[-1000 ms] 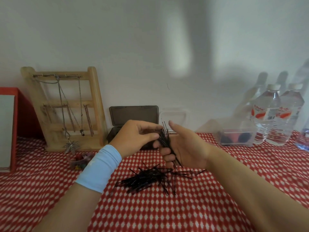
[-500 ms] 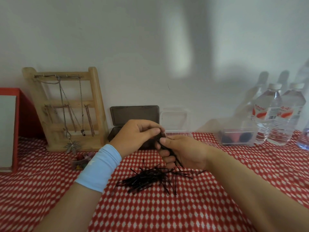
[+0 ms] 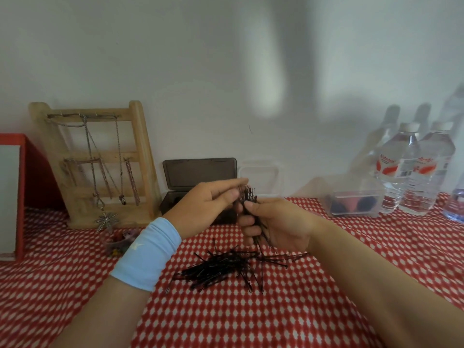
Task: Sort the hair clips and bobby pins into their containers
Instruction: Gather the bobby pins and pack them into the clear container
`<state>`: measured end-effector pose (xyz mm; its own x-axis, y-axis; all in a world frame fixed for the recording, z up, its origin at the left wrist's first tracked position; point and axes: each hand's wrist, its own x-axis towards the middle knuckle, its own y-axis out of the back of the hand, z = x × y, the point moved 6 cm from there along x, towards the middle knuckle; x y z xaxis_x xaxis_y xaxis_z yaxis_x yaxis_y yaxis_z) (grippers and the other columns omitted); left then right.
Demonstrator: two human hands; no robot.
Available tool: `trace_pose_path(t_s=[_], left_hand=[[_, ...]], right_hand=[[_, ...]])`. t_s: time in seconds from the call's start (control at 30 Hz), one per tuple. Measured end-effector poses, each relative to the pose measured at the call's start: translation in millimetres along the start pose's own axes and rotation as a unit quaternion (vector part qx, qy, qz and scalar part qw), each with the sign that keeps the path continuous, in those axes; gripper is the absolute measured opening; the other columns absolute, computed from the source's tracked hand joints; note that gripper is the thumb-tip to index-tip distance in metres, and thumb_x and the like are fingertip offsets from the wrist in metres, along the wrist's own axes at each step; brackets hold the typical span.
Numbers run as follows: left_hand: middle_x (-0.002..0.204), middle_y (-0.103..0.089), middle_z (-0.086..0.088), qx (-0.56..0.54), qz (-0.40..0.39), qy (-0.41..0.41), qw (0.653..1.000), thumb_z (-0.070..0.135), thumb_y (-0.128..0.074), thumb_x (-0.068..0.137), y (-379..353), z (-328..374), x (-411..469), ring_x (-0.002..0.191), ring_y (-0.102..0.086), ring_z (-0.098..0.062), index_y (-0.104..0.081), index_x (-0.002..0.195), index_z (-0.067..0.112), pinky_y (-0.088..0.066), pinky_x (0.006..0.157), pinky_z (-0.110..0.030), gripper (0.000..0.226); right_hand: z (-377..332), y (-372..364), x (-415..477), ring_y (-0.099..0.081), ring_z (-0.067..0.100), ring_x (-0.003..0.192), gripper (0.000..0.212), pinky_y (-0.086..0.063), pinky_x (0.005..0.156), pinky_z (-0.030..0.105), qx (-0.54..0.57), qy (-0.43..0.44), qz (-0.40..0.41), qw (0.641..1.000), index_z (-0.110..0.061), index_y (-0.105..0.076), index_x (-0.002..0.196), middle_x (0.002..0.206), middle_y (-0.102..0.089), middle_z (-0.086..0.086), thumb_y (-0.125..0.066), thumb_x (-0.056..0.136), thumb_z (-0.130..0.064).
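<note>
Fingers of the right hand (image 3: 278, 222) curl round an upright bundle of thin black metal bobby pins (image 3: 250, 194); the left hand (image 3: 203, 207) pinches its bristling tips. Below, a loose pile of black pins (image 3: 226, 267) sprawls on the red-and-white diamond-patterned tabletop (image 3: 276, 310), near an open dark plastic box (image 3: 199, 172).
</note>
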<state>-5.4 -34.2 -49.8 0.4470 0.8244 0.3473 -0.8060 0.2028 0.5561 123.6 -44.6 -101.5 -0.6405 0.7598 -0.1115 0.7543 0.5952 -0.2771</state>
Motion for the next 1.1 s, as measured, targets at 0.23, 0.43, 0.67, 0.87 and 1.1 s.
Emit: trace_pose_path(t_s=[0.23, 0.43, 0.67, 0.87, 1.1], left_hand=[[0.127, -0.064, 0.015, 0.005, -0.077, 0.047, 0.996, 0.021, -0.043, 0.104, -3, -6, -2, 0.122, -0.055, 0.002, -0.054, 0.138, 0.030, -0.040, 0.110, -0.025, 0.037], [0.130, -0.063, 0.017, 0.020, -0.103, 0.054, 0.993, 0.026, -0.046, 0.103, 1, -5, -4, 0.123, -0.051, 0.008, -0.059, 0.134, 0.032, -0.035, 0.115, -0.029, 0.034], [0.114, -0.071, 0.007, 0.070, -0.060, -0.004, 0.996, 0.025, -0.046, 0.103, -9, 8, 0, 0.102, -0.062, 0.006, -0.051, 0.139, 0.036, -0.043, 0.104, -0.020, 0.037], [0.143, -0.051, 0.017, 0.046, -0.009, 0.000, 0.999, 0.026, -0.044, 0.104, 0, -2, 1, 0.129, -0.044, 0.010, -0.045, 0.143, 0.036, -0.033, 0.109, -0.017, 0.040], [0.143, -0.052, 0.008, 0.131, 0.013, 0.059, 0.990, 0.027, -0.044, 0.104, 2, -20, 30, 0.128, -0.047, -0.004, -0.046, 0.143, 0.026, -0.032, 0.104, -0.019, 0.039]], right_hand=[[3, -2, 0, -0.037, 0.013, 0.066, 0.024, -0.047, 0.066, 0.028, -0.046, 0.000, 0.005, 0.999, -0.012, -0.058, 0.094, 0.075, -0.040, -0.001, -0.039, 0.108, -0.015], [10, 0, 3, -0.041, 0.012, 0.063, 0.022, -0.037, 0.060, 0.025, -0.060, -0.008, 0.021, 0.998, -0.013, -0.060, 0.093, 0.077, -0.052, 0.000, -0.044, 0.106, -0.017], [2, 0, 2, -0.027, 0.011, 0.057, 0.027, -0.025, 0.052, 0.023, -0.079, -0.003, 0.027, 0.996, -0.015, -0.054, 0.090, 0.067, -0.032, -0.003, -0.038, 0.109, -0.026], [-16, 17, -2, -0.034, 0.009, 0.058, 0.024, -0.030, 0.054, 0.023, -0.178, -0.001, 0.082, 0.981, -0.014, -0.054, 0.095, 0.068, -0.038, -0.003, -0.039, 0.109, -0.026], [-64, 61, 27, -0.060, 0.021, 0.096, 0.021, -0.048, 0.084, 0.033, -0.671, -0.054, 0.213, 0.708, -0.014, -0.062, 0.116, 0.109, -0.066, 0.004, -0.050, 0.104, -0.026]])
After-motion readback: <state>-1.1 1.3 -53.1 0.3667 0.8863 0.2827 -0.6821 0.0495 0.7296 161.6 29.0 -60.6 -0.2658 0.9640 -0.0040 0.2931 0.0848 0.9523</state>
